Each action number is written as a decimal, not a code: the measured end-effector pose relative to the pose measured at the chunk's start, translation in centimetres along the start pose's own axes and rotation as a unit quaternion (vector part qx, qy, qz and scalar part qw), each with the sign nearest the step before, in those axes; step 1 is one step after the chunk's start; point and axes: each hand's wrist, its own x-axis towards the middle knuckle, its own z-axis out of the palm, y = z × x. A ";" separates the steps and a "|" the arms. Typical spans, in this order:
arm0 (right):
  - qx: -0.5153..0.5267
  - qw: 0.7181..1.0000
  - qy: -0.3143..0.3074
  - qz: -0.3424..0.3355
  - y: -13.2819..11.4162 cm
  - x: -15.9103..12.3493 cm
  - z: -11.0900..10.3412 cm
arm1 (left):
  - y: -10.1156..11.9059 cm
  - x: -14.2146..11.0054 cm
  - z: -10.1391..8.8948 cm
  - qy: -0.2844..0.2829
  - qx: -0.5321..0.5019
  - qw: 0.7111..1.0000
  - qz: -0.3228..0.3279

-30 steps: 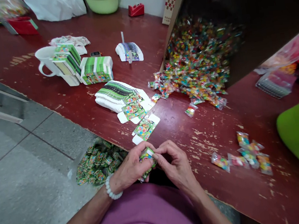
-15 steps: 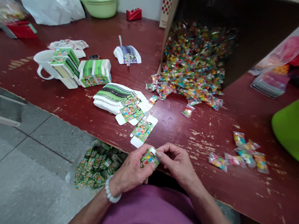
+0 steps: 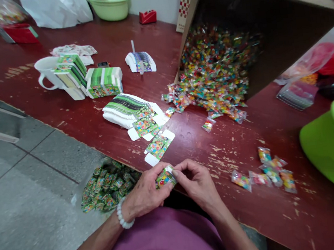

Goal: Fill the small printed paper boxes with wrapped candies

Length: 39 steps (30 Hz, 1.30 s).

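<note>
A small green printed candy box (image 3: 164, 178) is held between my two hands at the table's front edge. My left hand (image 3: 146, 191) wraps around its body, thumb across the front. At the box's upper end, my right hand (image 3: 194, 178) pinches the white flap between thumb and forefinger. Whether candy lies inside is hidden. Just beyond my hands is a flat, unfolded box (image 3: 158, 146), with a fanned stack of flat boxes (image 3: 126, 109) behind it. Several wrapped candies (image 3: 272, 174) lie to the right.
A tipped cardboard carton (image 3: 279, 44) spills wrapped candies (image 3: 212, 74) onto the red table (image 3: 214, 201). Filled green boxes (image 3: 109, 186) sit in a bag below the edge at left. A green tub (image 3: 327, 153) stands right, a white mug (image 3: 47, 73) at left.
The view has shifted slightly, so things on the table sit a little further left. Both hands keep hold of the box, and my right thumb stays at its flap.
</note>
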 end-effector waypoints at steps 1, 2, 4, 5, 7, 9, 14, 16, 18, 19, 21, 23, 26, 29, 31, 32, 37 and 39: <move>-0.019 1.000 0.010 -0.019 -0.2 0.0 0.0 | -0.1 0.0 0.0 0.003 -0.002 1.000 0.000; -0.022 0.999 0.011 -0.025 -0.3 0.1 0.1 | -0.1 0.0 -0.1 0.003 -0.002 1.000 -0.001; 0.023 1.000 -0.014 0.011 -0.4 0.2 0.0 | -0.1 -0.1 -0.2 -0.002 -0.003 1.000 -0.004; 0.060 0.997 -0.033 0.044 -0.4 0.3 -0.1 | -0.1 -0.1 -0.2 -0.008 -0.004 1.000 -0.005; 0.124 0.985 -0.066 0.101 -0.1 0.4 -0.3 | -0.1 -0.2 -0.2 -0.020 -0.011 1.000 -0.008; 0.162 0.975 -0.084 0.126 0.4 0.6 -0.5 | -0.1 -0.2 -0.2 -0.028 -0.024 0.999 -0.011; 0.175 0.973 -0.079 0.128 0.7 0.6 -0.4 | -0.2 -0.1 0.1 -0.035 -0.053 0.997 -0.031; 0.143 0.983 -0.059 0.104 0.5 0.5 -0.3 | -0.1 -0.2 0.2 -0.022 -0.058 0.998 -0.031; 0.120 0.989 -0.043 0.081 0.3 0.5 -0.2 | 0.0 -0.2 0.2 -0.003 -0.061 0.998 -0.033; 0.119 0.989 -0.041 0.076 0.4 0.5 -0.2 | 0.0 -0.2 0.2 0.003 -0.065 0.997 -0.035; 0.143 0.985 -0.049 0.088 0.6 0.5 -0.2 | 0.0 -0.2 0.3 0.002 -0.092 0.995 -0.034; 0.180 0.975 -0.061 0.111 0.9 0.5 -0.3 | -0.2 -0.1 0.4 -0.018 -0.150 0.988 -0.038; 0.195 0.971 -0.060 0.125 1.0 0.5 -0.2 | -0.8 0.2 0.7 -0.027 -0.240 0.968 -0.066; 0.174 0.975 -0.054 0.126 0.7 0.5 0.0 | -1.5 0.5 0.8 -0.006 -0.276 0.957 -0.088; 0.162 0.978 -0.054 0.123 0.5 0.4 0.1 | -1.7 0.6 0.8 0.001 -0.286 0.954 -0.094; 0.155 0.979 -0.053 0.120 0.5 0.4 0.2 | -1.8 0.6 0.8 0.003 -0.289 0.952 -0.097; 0.108 0.989 -0.040 0.095 0.4 0.4 0.4 | -2.1 0.6 0.8 0.010 -0.298 0.949 -0.107; 0.092 0.991 -0.037 0.088 0.4 0.4 0.4 | -2.3 0.6 0.9 0.013 -0.301 0.948 -0.105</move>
